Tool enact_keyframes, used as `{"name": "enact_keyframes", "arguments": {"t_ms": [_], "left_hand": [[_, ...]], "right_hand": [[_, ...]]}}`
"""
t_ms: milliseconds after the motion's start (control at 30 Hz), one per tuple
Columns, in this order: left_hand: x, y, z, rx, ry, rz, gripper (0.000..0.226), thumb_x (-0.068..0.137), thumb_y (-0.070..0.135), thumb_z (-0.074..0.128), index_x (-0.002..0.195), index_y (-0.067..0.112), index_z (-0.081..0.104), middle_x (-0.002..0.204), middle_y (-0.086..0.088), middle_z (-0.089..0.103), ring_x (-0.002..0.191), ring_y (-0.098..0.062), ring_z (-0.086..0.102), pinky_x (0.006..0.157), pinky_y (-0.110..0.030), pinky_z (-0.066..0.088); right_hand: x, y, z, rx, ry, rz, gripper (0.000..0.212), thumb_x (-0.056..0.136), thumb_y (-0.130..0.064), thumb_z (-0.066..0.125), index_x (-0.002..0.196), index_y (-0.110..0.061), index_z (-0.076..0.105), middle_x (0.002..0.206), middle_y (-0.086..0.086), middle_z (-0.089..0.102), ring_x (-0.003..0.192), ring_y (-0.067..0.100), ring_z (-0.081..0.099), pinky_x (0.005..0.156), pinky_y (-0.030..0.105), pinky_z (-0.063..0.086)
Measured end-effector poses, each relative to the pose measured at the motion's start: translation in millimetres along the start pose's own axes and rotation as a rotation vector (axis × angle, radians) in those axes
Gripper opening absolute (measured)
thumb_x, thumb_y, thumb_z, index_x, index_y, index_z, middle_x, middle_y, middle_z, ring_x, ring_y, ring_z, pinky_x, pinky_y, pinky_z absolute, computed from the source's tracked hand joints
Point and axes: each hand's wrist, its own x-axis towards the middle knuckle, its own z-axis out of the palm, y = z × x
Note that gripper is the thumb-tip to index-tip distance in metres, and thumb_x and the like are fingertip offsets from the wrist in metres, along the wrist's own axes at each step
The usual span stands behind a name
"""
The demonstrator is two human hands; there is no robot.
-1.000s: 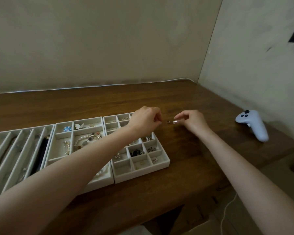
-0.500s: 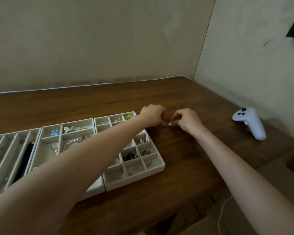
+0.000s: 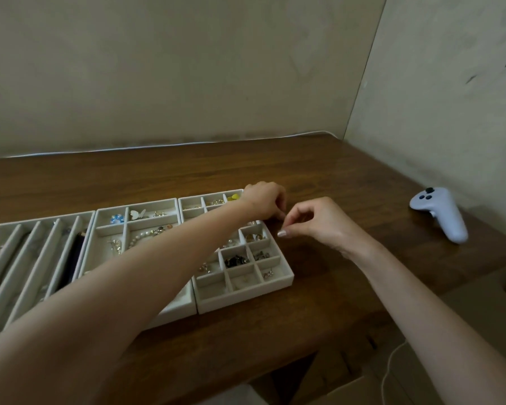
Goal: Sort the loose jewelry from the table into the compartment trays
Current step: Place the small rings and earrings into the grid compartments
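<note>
The left hand [image 3: 265, 204] curls its grip together over the tray [image 3: 246, 296] edge. The right hand [image 3: 316, 223] pinches its grip together just beside it. Whether either holds anything, I cannot tell.

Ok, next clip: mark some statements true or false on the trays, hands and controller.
A slotted tray, a middle tray and a grid tray sit side by side on the wooden table. True.
The white controller lies inside the grid tray. False: it rests on the bare table, right of the trays.
The left forearm crosses above the trays. True.
The pearl bracelet lies in the grid tray. False: it lies in the middle tray.
The right hand has curled fingers, fingertips beside the grid tray's right rim. True.
</note>
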Motion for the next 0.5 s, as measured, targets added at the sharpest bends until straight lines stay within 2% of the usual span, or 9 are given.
{"name": "enact_keyframes", "arguments": {"t_ms": [100,233,300,433,500], "left_hand": [[-10,-7,-5,-0.11,0.109,0.025,0.01,0.082,0.022,0.067,0.086,0.021,0.057,0.092,0.003,0.061,0.091,-0.017,0.06,0.079,-0.031,0.05],[-32,-25,-26,-0.262,0.278,0.002,0.016,0.079,0.019,0.072,0.08,0.021,0.055,0.078,0.012,0.058,0.074,-0.007,0.056,0.069,-0.026,0.048],[-48,-38,-35,-0.279,0.304,-0.025,0.016,0.08,0.017,0.071,0.081,0.02,0.055,0.073,0.014,0.055,0.067,-0.003,0.051,0.066,-0.026,0.046],[-83,-59,-37,-0.278,0.331,-0.061,0.014,0.08,0.019,0.071,0.085,0.019,0.058,0.077,0.011,0.058,0.066,-0.002,0.05,0.064,-0.026,0.045],[-100,-62,-37,-0.291,0.317,-0.068,0.012,0.081,0.019,0.071,0.087,0.018,0.06,0.081,0.008,0.061,0.068,-0.003,0.051,0.066,-0.026,0.045]], "right_hand": [[-14,-16,12,0.027,-0.071,-0.048,0.006,0.078,-0.019,0.074,0.078,-0.021,0.069,0.094,-0.009,0.067,0.104,0.005,0.055,0.098,0.033,0.035],[-23,-30,27,0.019,-0.112,-0.128,0.005,0.077,-0.018,0.075,0.079,-0.02,0.07,0.088,-0.007,0.067,0.089,0.003,0.061,0.085,0.026,0.046],[-25,-36,35,0.006,-0.13,-0.187,0.006,0.077,-0.019,0.076,0.076,-0.021,0.07,0.088,-0.008,0.065,0.086,0.005,0.06,0.079,0.023,0.048],[-30,-49,53,-0.045,-0.229,-0.298,0.006,0.077,-0.02,0.076,0.078,-0.019,0.071,0.088,-0.008,0.061,0.075,-0.003,0.056,0.066,0.015,0.046],[-32,-52,61,-0.104,-0.254,-0.321,0.005,0.077,-0.022,0.076,0.079,-0.021,0.071,0.088,-0.009,0.06,0.076,-0.001,0.055,0.066,0.016,0.043]]}}
